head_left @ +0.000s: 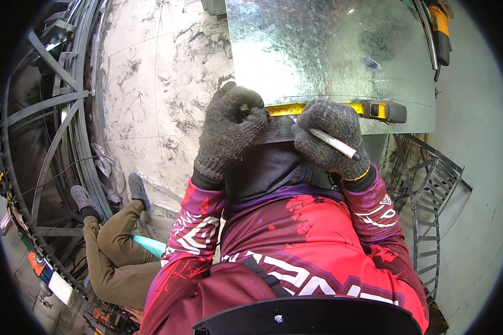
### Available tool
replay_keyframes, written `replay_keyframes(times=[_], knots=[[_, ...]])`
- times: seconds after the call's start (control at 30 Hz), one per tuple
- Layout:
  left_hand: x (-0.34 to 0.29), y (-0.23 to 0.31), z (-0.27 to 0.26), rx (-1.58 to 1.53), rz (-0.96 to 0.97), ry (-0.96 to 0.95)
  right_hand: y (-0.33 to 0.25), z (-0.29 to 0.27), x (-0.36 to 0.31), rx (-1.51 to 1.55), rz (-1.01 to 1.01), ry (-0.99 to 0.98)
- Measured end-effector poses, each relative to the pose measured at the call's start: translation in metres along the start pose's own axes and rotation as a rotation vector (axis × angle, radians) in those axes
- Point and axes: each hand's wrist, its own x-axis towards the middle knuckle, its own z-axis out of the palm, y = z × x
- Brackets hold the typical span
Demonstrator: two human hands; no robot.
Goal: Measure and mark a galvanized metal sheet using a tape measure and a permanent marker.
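Curved grey metal framework (56, 106): stands along the far left, well apart from the hands, with a wide pale surface between.
Bent legs in brown trousers (109, 262): another person's, beside the framework, also well apart from the hands.
Left hand in a dark grey knit glove (229, 125): closed, thumb and curled fingers pinching the thin yellow measuring-tape blade (285, 109); this pinch probably anchors the blade's left end, whose tip is hidden in the glove.
Large shiny grey metal sheet (330, 44): lies in front of the person, reaching past both hands; the blade runs across it close to the near edge, likely so its scale can be read against the metal.
Right hand in a matching grey knit glove (339, 121): closed round a slim white marker (335, 144), its butt pointing down and right; the knuckles overlap the blade, apparently steadying it too. I cannot tell whether the marker's tip touches metal.
Boxy yellow-and-black tape case (394, 112): rests right of that hand on the sheet, so the blade spans both gloves.
Yellow-and-black power tool (440, 28): sits at the upper right, beside the sheet's edge, out of the blade's way.
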Motion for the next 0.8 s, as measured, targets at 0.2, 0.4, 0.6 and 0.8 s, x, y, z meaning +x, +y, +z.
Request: replay_keyframes(times=[0.2,0.4,0.6,0.8], knots=[[0.0001,0.0022,-0.0008,0.021,-0.011,-0.006,0.0009,0.0001,-0.0001,-0.02,0.01,-0.011],[0.0005,0.0019,0.0003,0.017,-0.023,0.004,0.001,-0.0001,0.0025,-0.024,-0.009,0.027],[0.0005,0.0025,-0.0007,0.068,-0.005,0.003,-0.0009,-0.0038,0.0021,-0.018,0.096,-0.08],[0.0001,0.0027,-0.0002,0.045,-0.009,0.006,0.0047,0.0037,-0.0023,0.011,0.004,0.022]])
